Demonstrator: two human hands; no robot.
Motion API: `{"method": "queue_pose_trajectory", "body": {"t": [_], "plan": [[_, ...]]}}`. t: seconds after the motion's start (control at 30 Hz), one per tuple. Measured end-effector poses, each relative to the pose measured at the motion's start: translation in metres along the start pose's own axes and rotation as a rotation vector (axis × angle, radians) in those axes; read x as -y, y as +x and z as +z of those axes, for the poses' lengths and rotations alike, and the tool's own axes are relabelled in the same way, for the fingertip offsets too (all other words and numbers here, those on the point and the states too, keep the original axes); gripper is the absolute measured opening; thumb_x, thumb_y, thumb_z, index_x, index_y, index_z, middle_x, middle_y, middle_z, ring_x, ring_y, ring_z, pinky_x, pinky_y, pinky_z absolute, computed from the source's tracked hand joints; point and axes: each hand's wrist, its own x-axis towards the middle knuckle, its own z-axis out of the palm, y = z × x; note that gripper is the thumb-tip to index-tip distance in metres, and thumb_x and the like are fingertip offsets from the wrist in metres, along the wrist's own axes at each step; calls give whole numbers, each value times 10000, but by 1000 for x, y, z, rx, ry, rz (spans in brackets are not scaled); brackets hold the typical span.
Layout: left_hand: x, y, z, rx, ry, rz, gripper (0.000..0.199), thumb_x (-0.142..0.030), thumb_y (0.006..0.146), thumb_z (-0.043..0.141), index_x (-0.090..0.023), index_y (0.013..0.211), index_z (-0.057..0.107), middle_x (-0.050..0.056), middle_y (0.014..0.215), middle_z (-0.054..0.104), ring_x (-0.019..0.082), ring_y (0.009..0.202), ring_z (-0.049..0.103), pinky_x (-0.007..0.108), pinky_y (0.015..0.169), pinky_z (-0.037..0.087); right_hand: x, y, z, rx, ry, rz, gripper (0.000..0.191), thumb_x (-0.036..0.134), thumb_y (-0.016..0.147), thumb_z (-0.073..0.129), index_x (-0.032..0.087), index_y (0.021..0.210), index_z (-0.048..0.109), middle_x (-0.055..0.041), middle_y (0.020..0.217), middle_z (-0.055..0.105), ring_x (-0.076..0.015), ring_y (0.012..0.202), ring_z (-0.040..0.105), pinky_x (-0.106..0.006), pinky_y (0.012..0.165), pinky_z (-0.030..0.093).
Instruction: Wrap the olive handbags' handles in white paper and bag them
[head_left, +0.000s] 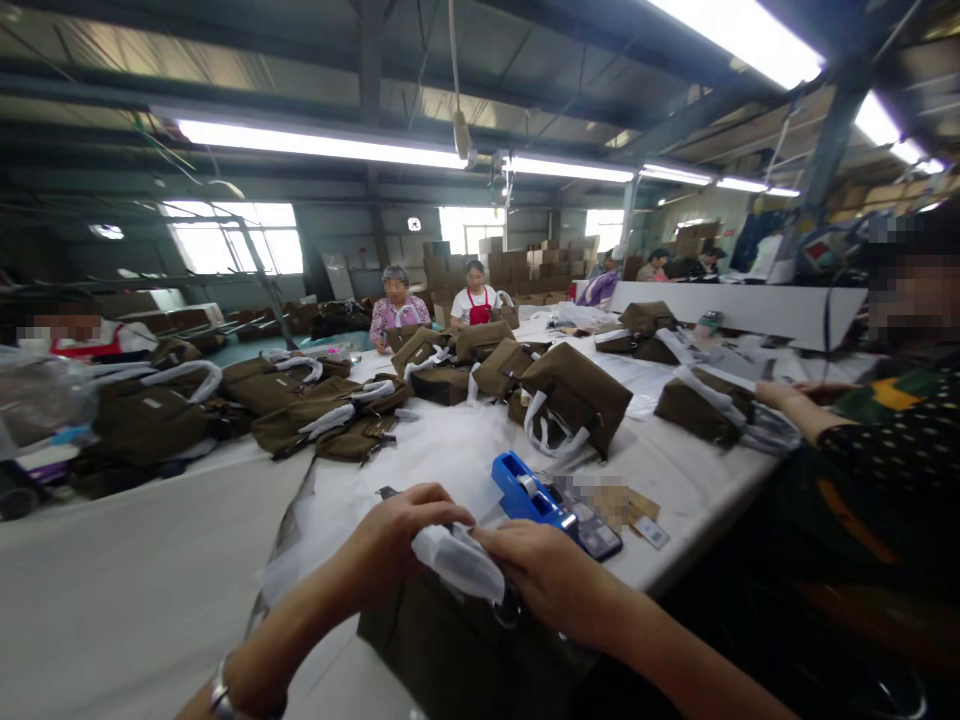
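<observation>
A dark olive bag (pixel 442 650) stands at the table's near edge, low in the view. White wrapping (pixel 459 563) covers its handle. My left hand (pixel 409 530) has its fingers closed on the left end of the wrapped handle. On the right end, my right hand (pixel 536 570) pinches the same handle, with its fingertips partly hidden. Just beyond my right hand lies a blue tape dispenser (pixel 529 492).
Several olive bags with wrapped handles, among them one bag (pixel 577 395), lie across the white table (pixel 172 560). A phone (pixel 602 538) and brown card lie beside the dispenser. At the right, a person's hand (pixel 795 400) touches another bag. More people sit across the table.
</observation>
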Motion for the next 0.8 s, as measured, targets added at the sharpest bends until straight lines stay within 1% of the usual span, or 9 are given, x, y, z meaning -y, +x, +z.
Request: {"method": "queue_pose_trajectory", "body": {"t": [0.13, 0.2, 0.27, 0.43, 0.47, 0.53, 0.6, 0.7, 0.8], "plan": [[7, -8, -9, -189, 8, -44, 273, -126, 902, 568, -248, 1056, 757, 39, 971, 712, 147, 828, 698, 208, 750, 523, -9, -17, -4, -3, -153, -21, 356, 300, 959, 638, 224, 1307, 640, -64, 1024, 764, -239, 992, 697, -415, 1085, 404], [7, -11, -14, -279, 23, -50, 222, -181, 912, 609, -247, 1062, 759, 38, 973, 719, 154, 834, 703, 211, 757, 533, -3, -26, -5, 15, -267, -8, 386, 322, 889, 734, 205, 1252, 675, -80, 997, 758, -273, 967, 702, -434, 1041, 445], [4, -12, -16, -354, 47, -62, 179, -252, 908, 671, -246, 1062, 762, 39, 987, 721, 166, 859, 707, 222, 782, 540, 13, -33, -8, 38, -332, 39, 270, 291, 904, 707, 192, 1154, 722, -93, 969, 755, -279, 915, 711, -387, 907, 518], [-7, -17, -11, -470, 21, -72, 173, -270, 931, 667, -244, 1075, 758, 45, 1039, 713, 173, 932, 698, 225, 827, 536, 46, -44, -19, 329, 105, 55, 206, 259, 971, 622, 256, 1130, 753, -4, 938, 782, -159, 816, 732, -185, 730, 517], [-9, -19, -11, -483, -1, -71, 175, -265, 931, 666, -246, 1078, 758, 46, 1050, 714, 175, 948, 696, 224, 833, 537, 43, -43, -18, 263, 156, 60, 190, 276, 981, 606, 253, 1082, 766, 7, 887, 778, -144, 766, 724, -181, 702, 514], [-13, -22, -10, -497, -48, -66, 175, -252, 924, 671, -246, 1073, 763, 46, 1060, 720, 177, 965, 695, 219, 838, 541, 30, -37, -11, -41, 148, 80, 203, 322, 988, 588, 231, 1015, 767, -4, 856, 768, -149, 739, 710, -215, 717, 527], [-16, -23, -10, -483, -89, -62, 179, -232, 926, 664, -243, 1075, 763, 46, 1069, 730, 176, 982, 699, 216, 853, 545, 15, -26, -1, -265, 118, 63, 241, 352, 964, 622, 216, 1131, 730, -49, 1029, 766, -190, 900, 715, -278, 859, 533], [-21, -24, -9, -467, -70, -35, 216, -214, 958, 621, -246, 1134, 742, 59, 1177, 718, 184, 1087, 682, 239, 949, 526, 6, -10, 13, -159, 236, 28, 336, 326, 946, 650, 232, 1269, 660, -52, 1182, 729, -220, 1080, 667, -317, 956, 496], [-27, -28, -2, -568, 47, -27, 253, -188, 950, 639, -244, 1187, 707, 62, 1206, 694, 168, 1089, 675, 233, 963, 513, 12, 1, 23, -83, 355, 88, 193, 341, 979, 597, 191, 990, 716, -11, 905, 741, -172, 832, 666, -263, 751, 493]]}}
